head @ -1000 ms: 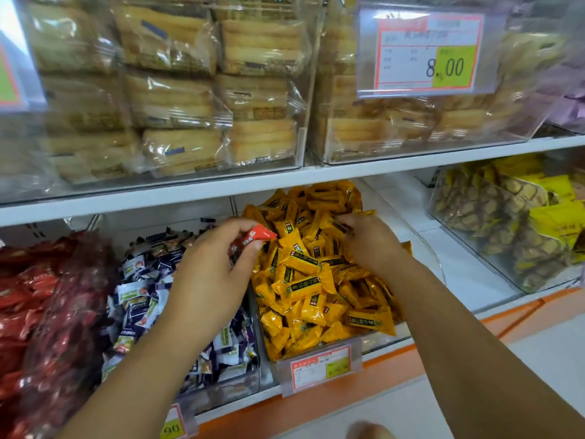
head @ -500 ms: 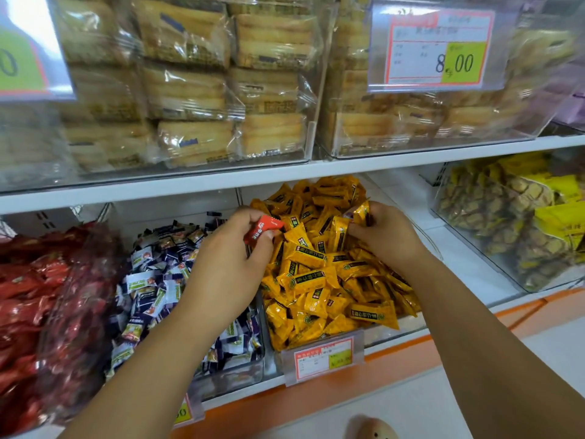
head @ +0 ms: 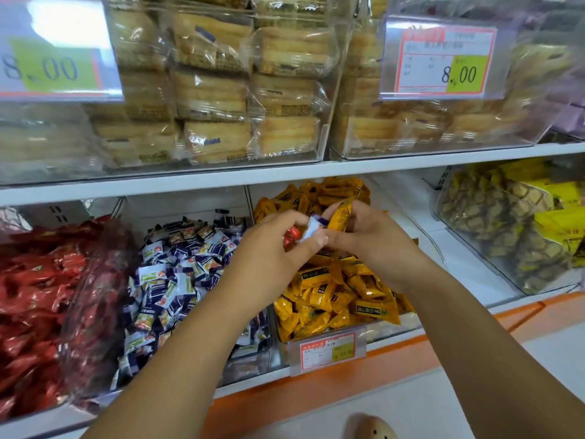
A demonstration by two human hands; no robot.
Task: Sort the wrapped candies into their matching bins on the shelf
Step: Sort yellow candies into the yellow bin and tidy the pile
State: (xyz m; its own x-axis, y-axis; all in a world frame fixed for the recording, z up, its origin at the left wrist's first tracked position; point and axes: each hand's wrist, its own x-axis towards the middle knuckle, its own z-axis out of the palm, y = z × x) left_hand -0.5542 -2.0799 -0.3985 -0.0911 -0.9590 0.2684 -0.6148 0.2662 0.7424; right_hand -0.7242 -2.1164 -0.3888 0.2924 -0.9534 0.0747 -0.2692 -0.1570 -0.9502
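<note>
Both hands meet above the bin of yellow candies (head: 332, 299) on the lower shelf. My left hand (head: 272, 248) holds a red wrapped candy (head: 291, 237) and pinches a white-and-purple candy (head: 311, 229) between thumb and fingers. My right hand (head: 370, 236) grips a yellow candy (head: 340, 215) and touches the white-and-purple one too. Left of the yellow bin stands the bin of white-and-purple candies (head: 177, 274). At the far left lies the bin of red candies (head: 38, 299).
The upper shelf (head: 285, 175) carries clear boxes of wrapped pastries (head: 215, 90) with price tags (head: 440, 61). Bags of yellow-packed snacks (head: 519, 223) sit at the right. A price label (head: 326, 351) hangs on the yellow bin's front. An orange strip edges the shelf base.
My right hand lifted out of the yellow pile with a yellow and a white-and-purple candy and moved left to meet my left hand. The camera view shifted slightly right.
</note>
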